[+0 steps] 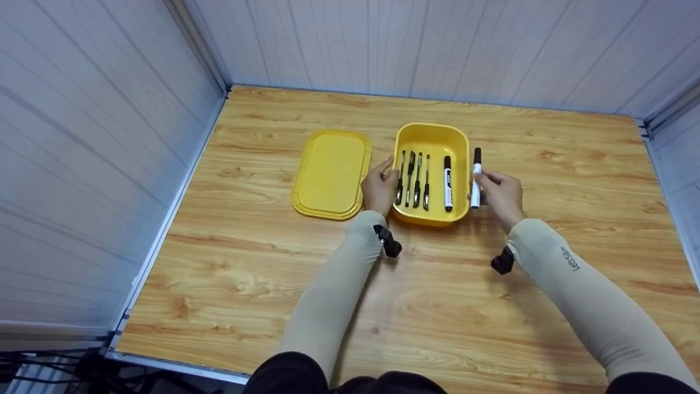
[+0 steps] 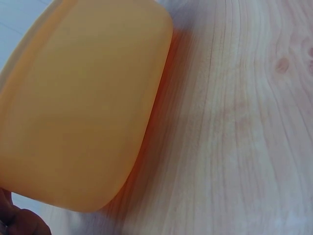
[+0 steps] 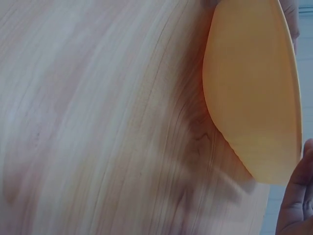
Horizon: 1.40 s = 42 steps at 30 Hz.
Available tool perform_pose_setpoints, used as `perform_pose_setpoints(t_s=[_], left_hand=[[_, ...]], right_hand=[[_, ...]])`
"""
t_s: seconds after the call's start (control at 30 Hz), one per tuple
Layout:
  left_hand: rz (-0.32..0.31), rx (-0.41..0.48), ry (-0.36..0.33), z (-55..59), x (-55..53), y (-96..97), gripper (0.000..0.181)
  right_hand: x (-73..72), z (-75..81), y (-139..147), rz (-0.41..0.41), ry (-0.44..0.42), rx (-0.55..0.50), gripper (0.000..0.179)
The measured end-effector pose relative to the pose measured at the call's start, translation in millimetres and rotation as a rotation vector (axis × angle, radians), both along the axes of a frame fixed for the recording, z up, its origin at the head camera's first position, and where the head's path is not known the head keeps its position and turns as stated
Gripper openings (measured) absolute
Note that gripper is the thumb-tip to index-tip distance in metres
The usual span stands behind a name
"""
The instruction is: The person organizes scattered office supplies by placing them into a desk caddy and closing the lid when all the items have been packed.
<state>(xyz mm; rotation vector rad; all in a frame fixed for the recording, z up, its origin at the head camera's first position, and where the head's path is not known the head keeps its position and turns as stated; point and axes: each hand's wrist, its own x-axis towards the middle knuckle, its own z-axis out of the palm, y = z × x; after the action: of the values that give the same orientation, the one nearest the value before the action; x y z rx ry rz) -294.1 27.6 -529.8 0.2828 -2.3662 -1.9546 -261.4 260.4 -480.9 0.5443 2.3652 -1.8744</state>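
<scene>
A yellow plastic box (image 1: 431,216) stands uncovered on the wooden table. Inside it lie several dark-gripped pens (image 1: 418,183) side by side on the left, and a black-capped white marker (image 1: 448,186) on the right. My left hand (image 1: 378,186) grips the box's left rim, its thumb over the edge. Just outside the right wall, my right hand (image 1: 502,197) pinches a second white marker (image 1: 476,183), black cap pointing away from me. Both wrist views mostly show the box's outer wall (image 2: 93,98), with the right fingers (image 3: 296,196) at that view's lower right; the marker is out of sight there.
Left of the box, a yellow lid (image 1: 332,174) lies flat on the table (image 1: 240,273), close to my left hand. Pale panel walls (image 1: 437,49) border the table at the back and both sides. Dark cables (image 1: 44,366) hang below its front left corner.
</scene>
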Motion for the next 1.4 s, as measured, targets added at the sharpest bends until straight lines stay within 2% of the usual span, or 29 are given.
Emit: perform_pose_setpoints(t_s=[0.13, 0.33, 0.5, 1.1, 1.3, 1.4], left_hand=[[-0.007, 0.005, -0.004, -0.5, 0.2, 0.0, 0.038], [0.016, -0.025, 0.017, -0.1, 0.2, 0.0, 0.037], [0.014, 0.000, 0.014, 0.2, 0.1, 0.5, 0.037], [-0.008, 0.027, -0.003, -2.2, -0.6, -0.1, 0.040], [0.013, -0.018, 0.024, -1.2, -0.8, -0.1, 0.038], [0.014, -0.026, 0.034, -0.7, -0.9, -0.4, 0.037]], right_hand=[[-0.7, -0.4, -2, 0.001, -0.005, -0.003, 0.046], [-0.1, 1.0, -3, 0.025, -0.010, -0.012, 0.046], [0.2, 2.5, -7, 0.051, -0.018, 0.004, 0.046], [-3.7, 4.6, -13, 0.050, -0.076, 0.040, 0.049], [-5.6, 5.7, -16, 0.053, -0.024, 0.014, 0.044], [-8.7, 7.1, -19, 0.065, -0.024, 0.051, 0.045]])
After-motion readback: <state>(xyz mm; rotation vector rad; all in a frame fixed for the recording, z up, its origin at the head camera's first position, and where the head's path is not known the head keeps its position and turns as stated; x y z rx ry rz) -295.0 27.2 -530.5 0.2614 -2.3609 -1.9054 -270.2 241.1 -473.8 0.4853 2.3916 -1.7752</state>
